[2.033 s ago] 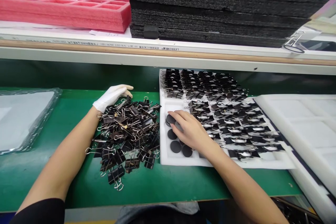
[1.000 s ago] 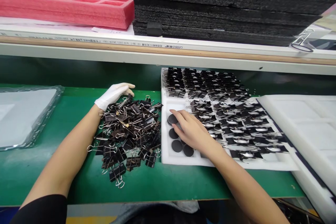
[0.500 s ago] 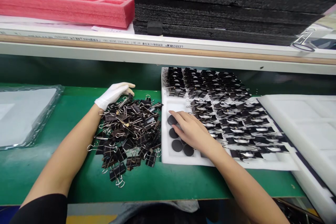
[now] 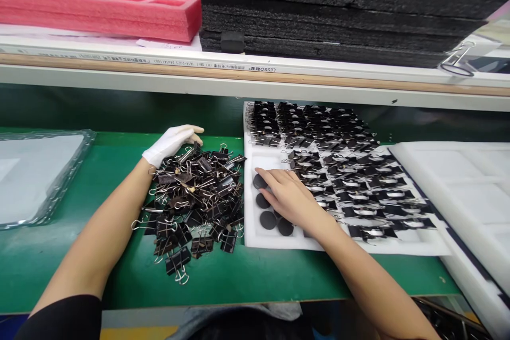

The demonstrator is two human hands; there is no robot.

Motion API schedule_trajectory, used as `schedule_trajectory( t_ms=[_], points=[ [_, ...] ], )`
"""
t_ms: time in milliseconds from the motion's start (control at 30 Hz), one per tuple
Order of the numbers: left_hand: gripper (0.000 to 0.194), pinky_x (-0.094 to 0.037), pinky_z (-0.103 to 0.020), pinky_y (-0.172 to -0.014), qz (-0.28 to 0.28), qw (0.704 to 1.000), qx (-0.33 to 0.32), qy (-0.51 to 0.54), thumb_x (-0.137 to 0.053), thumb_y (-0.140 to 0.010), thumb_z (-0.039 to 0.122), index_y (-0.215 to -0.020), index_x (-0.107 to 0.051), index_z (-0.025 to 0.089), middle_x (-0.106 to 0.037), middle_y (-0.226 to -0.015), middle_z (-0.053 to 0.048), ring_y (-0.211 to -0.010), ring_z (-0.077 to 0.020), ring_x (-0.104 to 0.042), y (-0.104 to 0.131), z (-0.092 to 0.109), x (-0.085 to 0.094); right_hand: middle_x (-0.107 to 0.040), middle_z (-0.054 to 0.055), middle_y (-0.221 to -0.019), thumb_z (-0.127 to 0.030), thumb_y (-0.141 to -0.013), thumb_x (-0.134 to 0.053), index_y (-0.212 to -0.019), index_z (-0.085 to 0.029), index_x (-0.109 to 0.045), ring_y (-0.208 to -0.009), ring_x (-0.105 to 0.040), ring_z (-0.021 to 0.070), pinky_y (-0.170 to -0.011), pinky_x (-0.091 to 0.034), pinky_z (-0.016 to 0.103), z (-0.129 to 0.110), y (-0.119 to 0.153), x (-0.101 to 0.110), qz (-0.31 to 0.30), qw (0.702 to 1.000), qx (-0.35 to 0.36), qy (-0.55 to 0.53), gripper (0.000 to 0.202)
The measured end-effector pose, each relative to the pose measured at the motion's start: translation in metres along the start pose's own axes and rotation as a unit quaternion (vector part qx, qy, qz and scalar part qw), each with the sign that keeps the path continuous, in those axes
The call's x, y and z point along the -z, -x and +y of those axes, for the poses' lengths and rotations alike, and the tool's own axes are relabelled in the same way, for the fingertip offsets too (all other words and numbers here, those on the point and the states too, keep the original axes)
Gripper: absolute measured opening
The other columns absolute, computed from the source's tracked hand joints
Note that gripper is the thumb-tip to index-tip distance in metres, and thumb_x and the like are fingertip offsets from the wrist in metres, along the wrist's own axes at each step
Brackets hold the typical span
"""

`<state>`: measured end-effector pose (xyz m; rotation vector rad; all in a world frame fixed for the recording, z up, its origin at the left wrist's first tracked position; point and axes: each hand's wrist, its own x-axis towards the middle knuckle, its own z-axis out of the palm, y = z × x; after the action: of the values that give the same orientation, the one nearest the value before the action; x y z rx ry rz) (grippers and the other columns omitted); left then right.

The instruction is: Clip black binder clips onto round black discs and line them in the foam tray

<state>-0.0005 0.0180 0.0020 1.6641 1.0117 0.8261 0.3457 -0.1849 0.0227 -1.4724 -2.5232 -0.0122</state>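
My left hand, in a white glove, rests open at the far left edge of a pile of black binder clips, with its fingers stretched to the right. My bare right hand reaches over the near-left compartment of a white foam tray. Its thumb and forefinger are apart, on either side of a dark round disc lying in that compartment. Several more dark discs lie beside and below it, some partly hidden by the hand. Rows of binder clips fill the tray's other compartments.
Another white foam tray lies to the right. A clear plastic-wrapped sheet lies on the left of the green table. Behind, a shelf edge carries pink foam and stacked black foam.
The view has shifted very slightly. Both hands, the binder clips and the discs keep the same places relative to one another.
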Motion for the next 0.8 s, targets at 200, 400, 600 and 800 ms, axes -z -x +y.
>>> schedule_trajectory(
  t_ms=[200, 400, 600, 800],
  points=[
    [0.066, -0.056, -0.041, -0.096, 0.001, 1.000, -0.002, -0.005, -0.065, -0.090, 0.067, -0.124, -0.074, 0.012, -0.080, -0.097, -0.014, -0.094, -0.0273, -0.074, 0.0006, 0.0017, -0.0002, -0.066, 0.015, -0.122, -0.017, -0.106, -0.051, -0.148, -0.012, -0.046, -0.112, -0.062, 0.0311, -0.096, -0.050, 0.048, -0.0003, 0.0001, 0.0016, 0.015, 1.000, 0.005, 0.000, 0.043],
    [0.067, -0.056, -0.041, -0.097, -0.001, 1.000, 0.001, 0.002, -0.066, -0.090, 0.068, -0.125, -0.074, 0.012, -0.080, -0.099, -0.014, -0.095, -0.0277, -0.073, 0.0001, 0.0004, 0.0002, -0.066, 0.014, -0.129, -0.017, -0.104, -0.058, -0.146, -0.014, -0.050, -0.116, -0.062, 0.0304, -0.096, -0.050, 0.047, 0.0007, -0.0001, 0.0008, 0.016, 1.000, 0.004, -0.018, 0.043],
    [0.064, -0.056, -0.041, -0.096, 0.005, 1.000, -0.001, 0.007, -0.067, -0.089, 0.066, -0.123, -0.075, 0.012, -0.080, -0.097, -0.014, -0.094, -0.0270, -0.073, -0.0002, 0.0006, -0.0008, -0.066, 0.011, -0.128, -0.015, -0.104, -0.060, -0.143, -0.017, -0.052, -0.114, -0.062, 0.0279, -0.095, -0.050, 0.045, 0.0009, -0.0004, 0.0006, 0.010, 0.999, 0.007, -0.031, 0.040],
    [0.065, -0.056, -0.041, -0.095, 0.012, 1.000, 0.002, 0.002, -0.068, -0.088, 0.067, -0.122, -0.075, 0.012, -0.080, -0.097, -0.014, -0.092, -0.0269, -0.073, -0.0003, 0.0020, -0.0018, -0.064, 0.014, -0.124, -0.017, -0.107, -0.052, -0.142, -0.015, -0.054, -0.111, -0.060, 0.0294, -0.093, -0.049, 0.045, -0.0005, 0.0002, 0.0025, 0.032, 0.999, 0.019, -0.008, 0.035]
  ],
)
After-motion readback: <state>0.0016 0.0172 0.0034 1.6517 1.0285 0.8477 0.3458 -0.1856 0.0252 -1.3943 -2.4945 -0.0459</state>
